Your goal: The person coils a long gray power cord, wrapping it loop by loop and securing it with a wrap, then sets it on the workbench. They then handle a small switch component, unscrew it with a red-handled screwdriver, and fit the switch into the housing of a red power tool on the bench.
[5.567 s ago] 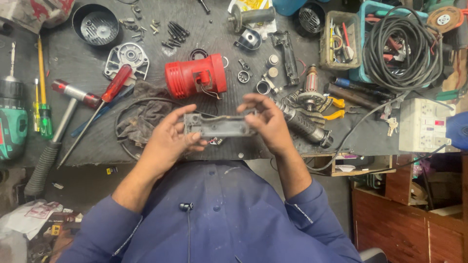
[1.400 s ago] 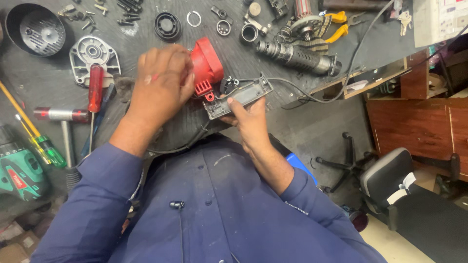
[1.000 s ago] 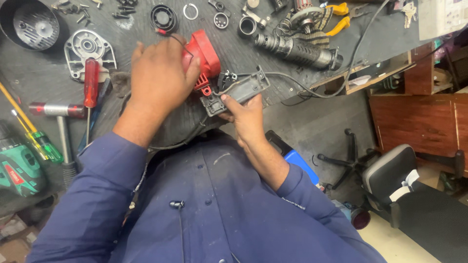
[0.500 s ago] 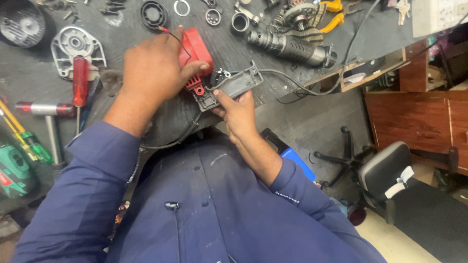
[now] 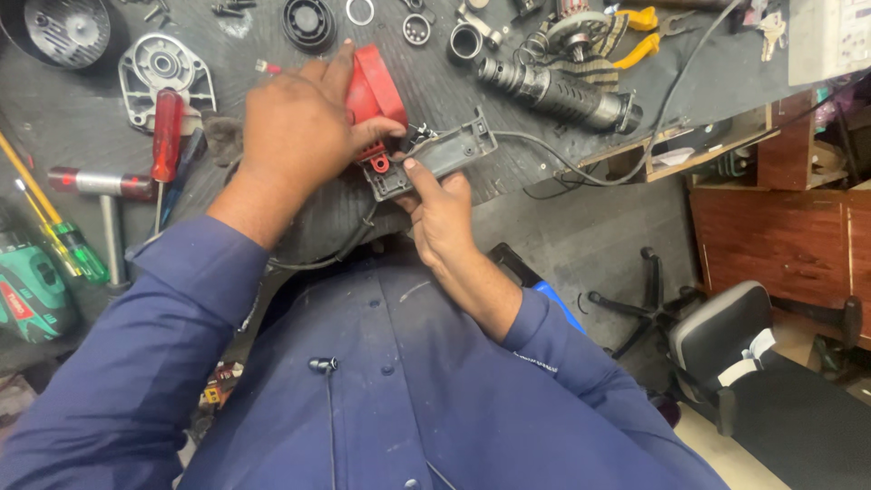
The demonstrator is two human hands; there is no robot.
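Right hand (image 5: 442, 210): closed around the near end of the grey handle shell (image 5: 434, 156), thumb laid on top.
Grey handle shell: held tilted, touching the red housing.
Left hand (image 5: 299, 132): clasped over the red motor housing (image 5: 376, 91), fingers wrapped round it.
Beyond the left hand: a red-handled screwdriver (image 5: 167, 134) and a metal gear cover (image 5: 165, 71) are seen.

Red motor housing (image 5: 376, 91), grey handle shell (image 5: 435, 154), red-handled screwdriver (image 5: 167, 127), possibly green drill (image 5: 32, 295), navy sleeves.

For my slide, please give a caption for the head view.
Left hand grips red housing; right hand holds grey handle shell.
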